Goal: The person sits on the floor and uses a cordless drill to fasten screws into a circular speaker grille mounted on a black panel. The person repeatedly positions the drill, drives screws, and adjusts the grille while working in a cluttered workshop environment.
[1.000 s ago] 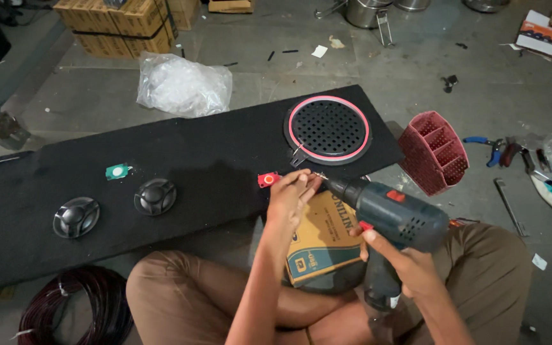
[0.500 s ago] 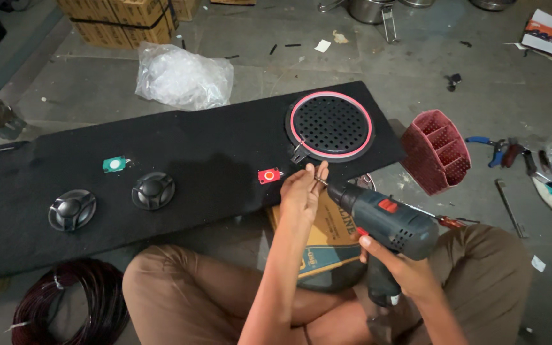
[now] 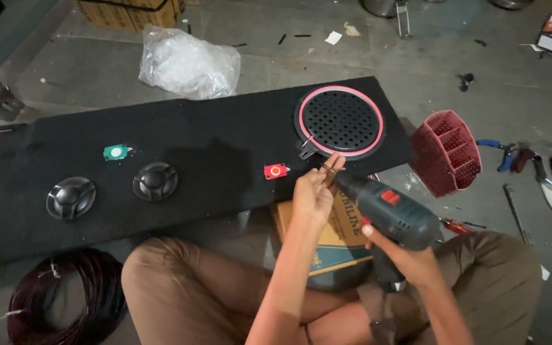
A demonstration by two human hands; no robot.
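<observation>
1. Two hands work over the lap: the right hand (image 3: 410,259) wraps the grip of a grey-green plastic drill (image 3: 394,214).
2. The left hand (image 3: 314,191) pinches a small screw (image 3: 329,169) at the drill's tip.
3. A cardboard box (image 3: 327,239) lies beneath.
4. Farther out, a black felt-covered board (image 3: 193,153) carries a round perforated speaker grille (image 3: 341,121), pink-rimmed, and two domed tweeters (image 3: 154,181).
5. Beyond lies a crumpled plastic bag (image 3: 186,61).
</observation>
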